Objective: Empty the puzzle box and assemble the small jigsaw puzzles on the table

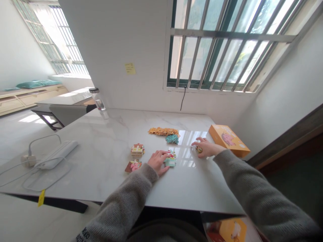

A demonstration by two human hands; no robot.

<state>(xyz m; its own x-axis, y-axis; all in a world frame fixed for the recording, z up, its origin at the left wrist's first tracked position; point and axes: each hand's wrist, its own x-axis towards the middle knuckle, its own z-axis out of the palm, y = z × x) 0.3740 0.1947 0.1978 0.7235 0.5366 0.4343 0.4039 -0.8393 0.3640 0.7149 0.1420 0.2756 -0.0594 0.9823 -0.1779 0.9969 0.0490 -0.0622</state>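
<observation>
My left hand [158, 162] rests on the table with thumb and fingers apart, its fingertips touching the left edge of some jigsaw pieces [170, 162] in pale green, red and white. My right hand [208, 148] is bent over a small stack of puzzle pieces [199, 149], with fingers and thumb around it at the table top. Left of my left hand are a stack of cream and brown puzzle pieces [137, 150] and a lower pile of brown and pink pieces [133, 166], partly behind my sleeve.
Farther back lie a long row of orange pieces [163, 131] and a teal pile [172, 138]. An orange box [228, 139] stands at the right edge. On the left are a white power strip [58, 154] with cables and a clear bottle [98, 99] at the far corner.
</observation>
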